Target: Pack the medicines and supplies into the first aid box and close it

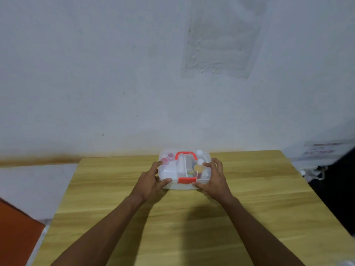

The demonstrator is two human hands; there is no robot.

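Backdrop: white wall (96, 73) rises right behind a wooden table (249, 208); a clear plastic sheet (221, 45) is stuck to the wall at 1 o'clock.
Box: first aid box (170, 172) sits at the table's 12 o'clock, lid down, red handle (186, 155) on top. Pink-capped jars (167, 159) at its 10 o'clock and a yellow bottle (198, 168) at its 3 o'clock show through.
Left hand (151, 181): clasps the 8 o'clock corner, thumb on the front rim, fingers curved over the lid.
Right hand (215, 179): clasps the 4 o'clock corner likewise.
Why so: thumbs flank the red latch (187, 180) at 6 o'clock, likely squeezing the lid home; whether it has caught, I cannot tell.
Room: far edge and wall crowd the box; a wide stretch of tabletop lies toward 6 o'clock for drawing it nearer.
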